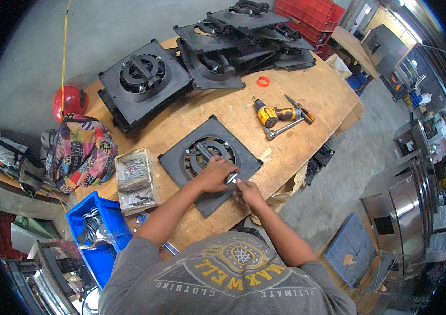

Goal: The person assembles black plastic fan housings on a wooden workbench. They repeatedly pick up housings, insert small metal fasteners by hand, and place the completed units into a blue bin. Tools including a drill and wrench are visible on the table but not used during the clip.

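Note:
A square black panel [180, 146] with a round vented centre lies flat on the wooden table in front of me. A thick black tube [203, 151] crosses the centre of this panel. My left hand [214, 175] is wrapped over the near end of the tube, palm down. At that end shows a small shiny metal piece [232, 178], close to the fingers of both hands. My right hand [248, 194] is closed beside it, its fingertips pinched near the metal piece. What the right fingers hold, if anything, is hidden.
A yellow-black drill [267, 114], a ratchet wrench [284, 128] and pliers [299, 108] lie right of the panel. Similar black panels [147, 79] are stacked at the back. Leftward stand a screw box [138, 197], a blue bin [84, 231] and a patterned backpack [84, 152].

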The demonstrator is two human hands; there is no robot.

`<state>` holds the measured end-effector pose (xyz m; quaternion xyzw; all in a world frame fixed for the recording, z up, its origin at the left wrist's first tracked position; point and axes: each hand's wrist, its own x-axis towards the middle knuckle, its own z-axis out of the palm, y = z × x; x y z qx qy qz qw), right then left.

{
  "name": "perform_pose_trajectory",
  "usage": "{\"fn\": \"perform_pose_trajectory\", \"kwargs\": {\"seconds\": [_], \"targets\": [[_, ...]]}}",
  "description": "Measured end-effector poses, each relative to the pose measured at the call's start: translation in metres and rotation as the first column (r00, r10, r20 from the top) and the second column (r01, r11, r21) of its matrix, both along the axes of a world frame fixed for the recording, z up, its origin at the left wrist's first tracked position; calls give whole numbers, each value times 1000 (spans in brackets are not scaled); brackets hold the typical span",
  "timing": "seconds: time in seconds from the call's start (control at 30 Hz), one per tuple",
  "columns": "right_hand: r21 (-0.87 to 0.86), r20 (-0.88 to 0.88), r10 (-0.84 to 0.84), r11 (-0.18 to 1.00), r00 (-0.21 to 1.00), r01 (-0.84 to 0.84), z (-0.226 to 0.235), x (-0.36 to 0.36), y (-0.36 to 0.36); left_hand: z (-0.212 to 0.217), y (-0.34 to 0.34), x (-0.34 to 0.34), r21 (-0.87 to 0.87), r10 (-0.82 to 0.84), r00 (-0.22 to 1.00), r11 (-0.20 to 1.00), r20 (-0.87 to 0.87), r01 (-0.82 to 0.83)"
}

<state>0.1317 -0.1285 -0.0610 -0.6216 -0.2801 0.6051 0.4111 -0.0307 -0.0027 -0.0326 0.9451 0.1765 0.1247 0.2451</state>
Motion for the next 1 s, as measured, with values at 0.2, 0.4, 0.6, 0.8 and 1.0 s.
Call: {"fn": "perform_pose_trajectory", "kwargs": {"seconds": [0.2,0.4,0.6,0.8,1.0], "targets": [[336,914,-200,861,354,-381,-3,-13,-8,-1,0,0,0,8,1000,1000,22,-8],[-80,-66,24,996,998,-30,-9,3,11,-1,-1,0,2,14,1000,1000,1,-14],[-91,-182,-110,991,977,95,-19,9,2,1,1,1,-1,8,999,1000,-33,-8],[421,703,-231,897,673,-132,-23,0,-13,0,-1,0,16,13,1000,1000,11,-13],[372,636,-163,921,755,-115,-23,-17,-3,-2,0,0,11,8,1000,1000,23,-8]]}}
